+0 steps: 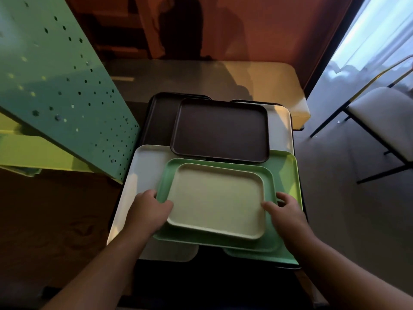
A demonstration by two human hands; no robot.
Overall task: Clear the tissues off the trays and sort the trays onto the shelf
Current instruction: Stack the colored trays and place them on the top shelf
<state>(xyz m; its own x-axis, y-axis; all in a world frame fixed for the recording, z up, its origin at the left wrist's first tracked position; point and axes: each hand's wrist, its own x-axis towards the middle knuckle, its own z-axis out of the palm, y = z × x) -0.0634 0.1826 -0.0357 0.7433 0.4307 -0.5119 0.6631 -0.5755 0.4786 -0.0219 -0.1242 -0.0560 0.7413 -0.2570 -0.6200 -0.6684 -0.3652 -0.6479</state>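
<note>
Left hand (148,209) clamped on the left short edge of the green tray (271,231), thumb over the rim, fingers wrapped beneath and hidden. Right hand (285,209) gripping the opposite short edge, thumb lying on the rim, fingertips curled past the far side. Resting inside the green tray, a smaller cream tray (215,201), its left and right rims touching the two thumbs. Whether either hand also pinches the cream tray: cannot tell.

Between the hands, both trays with long axis running left to right, flat and open side up, near edge slightly lower in view. Held over a pile of other trays: a white tray (145,171) underneath at left, a lime tray (287,171) underneath at right, a dark brown tray (220,129) just beyond, overlapping a black tray (159,117) and another pale tray (280,124).

Both forearms reaching forward from the bottom corners, converging toward the stack, wrists roughly level, palms turned inward.

Further out, a green perforated shelf panel (67,90) at left, a chair (384,121) at right.
</note>
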